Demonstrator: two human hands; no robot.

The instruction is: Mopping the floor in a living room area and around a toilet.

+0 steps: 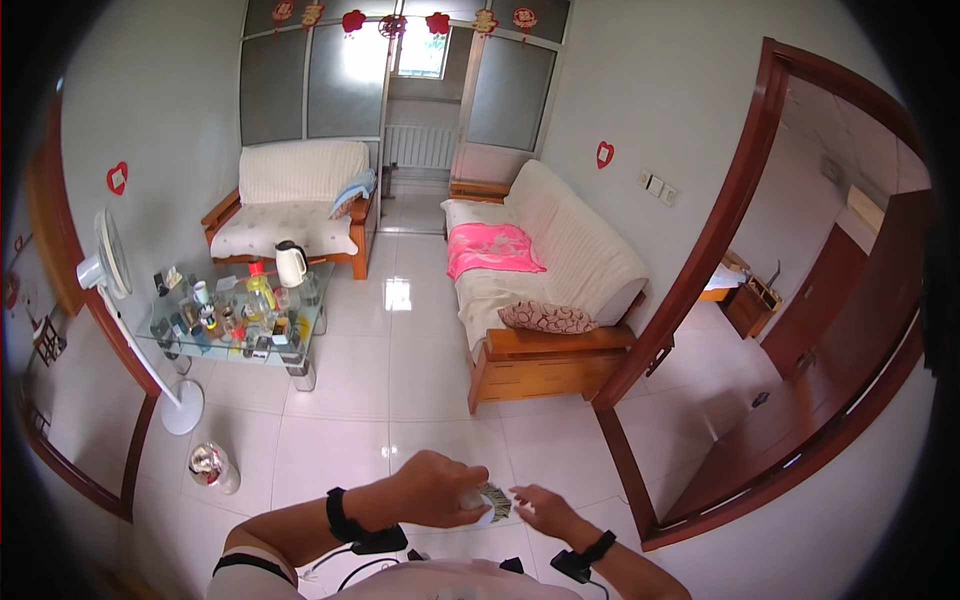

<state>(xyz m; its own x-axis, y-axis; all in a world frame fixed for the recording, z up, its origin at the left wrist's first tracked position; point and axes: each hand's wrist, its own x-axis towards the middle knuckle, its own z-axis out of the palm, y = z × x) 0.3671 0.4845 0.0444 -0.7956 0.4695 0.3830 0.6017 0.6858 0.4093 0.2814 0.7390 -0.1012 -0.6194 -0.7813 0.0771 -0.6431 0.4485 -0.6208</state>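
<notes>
Low in front of my body, my left hand point(437, 489) is closed around a small, pale object point(471, 499), perhaps a handle or container, mostly hidden by the fingers. Right beside it is a fan-shaped bunch of short grey-green bristles or strips point(498, 503) with a whitish edge; whether it joins the held object cannot be told. My right hand point(546, 513) is just right of the bristles, fingers apart and pointing towards them, with nothing seen in it. Both wrists wear black straps with small devices and cables.
A glass table point(307, 341) crowded with bottles, cups and a white kettle point(290, 264) stands ahead left. Near it are a white standing fan point(180, 409) and a clear bin point(215, 471) on the floor. A wooden sofa point(555, 367) stands ahead right, beside a doorway frame point(694, 259).
</notes>
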